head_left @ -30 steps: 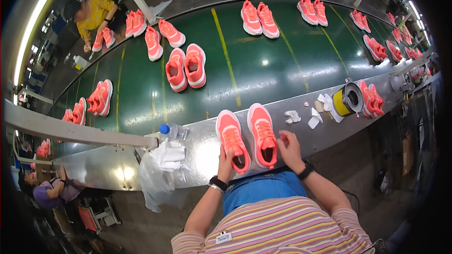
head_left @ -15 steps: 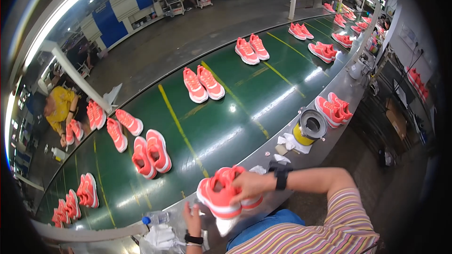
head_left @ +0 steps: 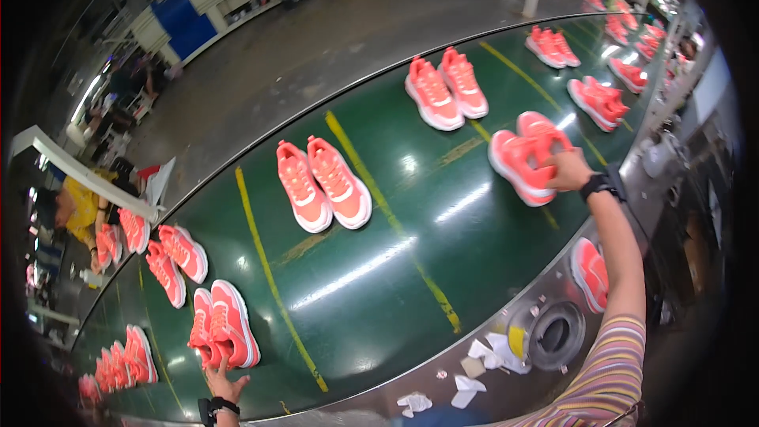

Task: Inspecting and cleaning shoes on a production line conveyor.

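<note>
My right hand [head_left: 568,170] reaches out over the green belt [head_left: 348,269], its fingers closed on the heel end of a pair of coral-pink sneakers [head_left: 515,169] with white soles. Whether those soles rest on the belt or hang just above it, I cannot tell. At the lower left, my left hand [head_left: 226,387] has its thumb spread and its fingertips at the heels of another coral pair [head_left: 234,324], which stands on the belt. Its fingers are partly hidden against the heels. Both wrists wear dark bands.
More coral sneakers [head_left: 322,183] stand in pairs along the belt, between yellow lines. On the metal ledge are a round can [head_left: 556,335], white scraps [head_left: 468,389] and a sneaker [head_left: 589,275] partly behind my right arm. A person in yellow [head_left: 79,209] works across the belt.
My right hand has carried a pair of sneakers from the near ledge out to the right over the belt. My left hand has moved left to another pair. The view has shifted.
</note>
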A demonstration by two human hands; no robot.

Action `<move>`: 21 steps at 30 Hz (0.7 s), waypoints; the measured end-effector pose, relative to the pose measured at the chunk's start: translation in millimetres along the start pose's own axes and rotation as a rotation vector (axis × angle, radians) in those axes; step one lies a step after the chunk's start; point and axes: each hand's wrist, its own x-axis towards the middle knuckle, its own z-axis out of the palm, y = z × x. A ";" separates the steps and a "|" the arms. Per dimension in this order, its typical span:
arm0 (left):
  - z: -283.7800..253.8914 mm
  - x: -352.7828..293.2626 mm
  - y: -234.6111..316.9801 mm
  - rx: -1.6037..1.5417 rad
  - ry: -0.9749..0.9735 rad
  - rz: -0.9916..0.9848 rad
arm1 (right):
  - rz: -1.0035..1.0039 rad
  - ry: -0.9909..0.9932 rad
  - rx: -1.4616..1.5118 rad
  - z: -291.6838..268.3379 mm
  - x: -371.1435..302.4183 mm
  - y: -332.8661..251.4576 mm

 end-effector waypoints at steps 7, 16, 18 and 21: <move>3.7 37.9 21.5 0.361 -0.042 -0.036 | 0.067 0.160 0.079 138.0 85.0 131.6; -13.4 47.4 19.2 0.274 -0.372 -0.316 | -0.184 0.433 0.293 73.8 -3.2 39.7; -20.8 45.7 27.4 0.385 -0.308 -0.170 | -0.282 0.375 0.520 27.5 -49.5 -57.6; -29.3 10.1 41.0 0.527 -0.148 0.052 | -0.392 0.215 0.693 -26.4 -132.7 -201.4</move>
